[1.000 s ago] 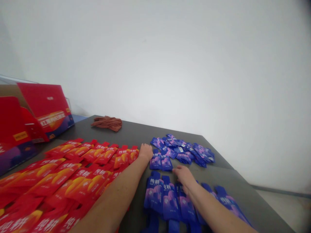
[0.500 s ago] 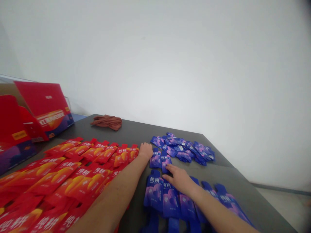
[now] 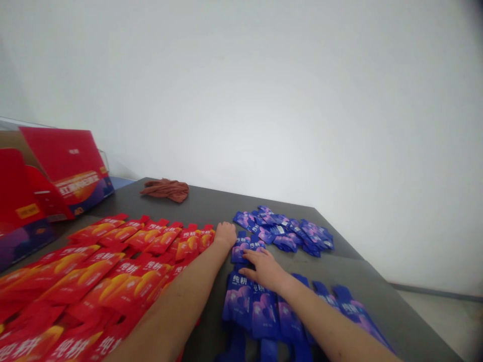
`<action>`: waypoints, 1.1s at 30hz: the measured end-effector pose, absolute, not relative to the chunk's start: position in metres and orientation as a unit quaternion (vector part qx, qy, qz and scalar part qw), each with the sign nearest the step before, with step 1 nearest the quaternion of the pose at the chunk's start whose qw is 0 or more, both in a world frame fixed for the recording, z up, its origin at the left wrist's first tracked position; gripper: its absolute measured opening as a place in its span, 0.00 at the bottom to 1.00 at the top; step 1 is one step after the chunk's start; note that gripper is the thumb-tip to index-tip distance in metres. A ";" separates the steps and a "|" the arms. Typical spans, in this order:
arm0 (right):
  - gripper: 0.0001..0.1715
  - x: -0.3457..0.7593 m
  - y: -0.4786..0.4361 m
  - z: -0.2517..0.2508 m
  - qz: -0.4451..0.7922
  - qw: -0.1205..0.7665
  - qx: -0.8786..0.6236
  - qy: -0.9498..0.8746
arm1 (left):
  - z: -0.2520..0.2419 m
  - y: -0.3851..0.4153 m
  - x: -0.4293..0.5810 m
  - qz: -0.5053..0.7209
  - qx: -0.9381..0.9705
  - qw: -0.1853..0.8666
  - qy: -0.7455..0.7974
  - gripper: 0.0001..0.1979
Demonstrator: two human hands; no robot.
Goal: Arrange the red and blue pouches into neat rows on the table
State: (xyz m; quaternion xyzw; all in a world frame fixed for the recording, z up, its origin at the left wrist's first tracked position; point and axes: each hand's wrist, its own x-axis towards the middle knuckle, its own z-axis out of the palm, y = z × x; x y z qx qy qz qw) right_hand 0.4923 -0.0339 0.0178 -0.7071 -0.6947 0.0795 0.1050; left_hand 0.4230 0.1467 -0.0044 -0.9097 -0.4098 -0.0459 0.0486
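My left hand (image 3: pixel 225 234) rests on the dark table (image 3: pixel 211 203), fingers curled under, beside the end of a row of red-orange pouches (image 3: pixel 162 239). My right hand (image 3: pixel 264 268) lies flat with fingers spread on a pair of blue pouches (image 3: pixel 245 246) just right of the left hand. A near row of blue pouches (image 3: pixel 260 306) lies under my right forearm. Farther back sits a loose heap of blue pouches (image 3: pixel 287 231).
Many red-orange pouches (image 3: pixel 75 281) cover the table's left side. Open red cartons (image 3: pixel 49 176) stand at the far left. A brown cloth (image 3: pixel 166 189) lies at the back edge. A white wall rises behind; the table's right edge drops to a pale floor (image 3: pixel 445 317).
My right hand has slid left and forward onto the pair of blue pouches beside my left hand. My left hand has stayed put.
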 end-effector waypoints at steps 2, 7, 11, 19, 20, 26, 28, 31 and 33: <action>0.27 0.493 -0.036 0.017 0.070 0.106 -0.711 -0.692 | -0.005 0.147 0.423 -0.046 -0.909 0.047 -0.412 0.15; 0.19 0.523 -0.036 0.024 -0.010 0.127 -0.774 -0.621 | -0.004 0.146 0.423 -0.042 -0.908 0.041 -0.414 0.15; 0.16 0.573 -0.043 0.023 -0.067 0.110 -0.834 -0.537 | -0.004 0.146 0.423 -0.042 -0.908 0.032 -0.415 0.15; 0.15 0.633 -0.063 0.005 -0.043 0.072 -0.828 -0.555 | -0.002 0.145 0.423 -0.041 -0.907 0.022 -0.417 0.16; 0.16 0.636 -0.065 0.005 -0.047 0.071 -0.830 -0.551 | -0.002 0.145 0.423 -0.040 -0.907 0.021 -0.418 0.16; 0.20 0.632 -0.062 0.006 -0.094 0.057 -0.831 -0.545 | 0.000 0.144 0.423 -0.037 -0.907 0.023 -0.419 0.15; 0.20 0.624 -0.055 0.003 -0.098 0.045 -0.823 -0.557 | 0.000 0.144 0.422 -0.036 -0.907 0.027 -0.418 0.15; 0.17 0.615 -0.046 0.001 -0.106 0.031 -0.812 -0.574 | 0.001 0.143 0.421 -0.034 -0.907 0.035 -0.418 0.16; 0.15 0.610 -0.046 0.004 -0.117 0.028 -0.810 -0.574 | 0.002 0.142 0.421 -0.033 -0.907 0.037 -0.418 0.16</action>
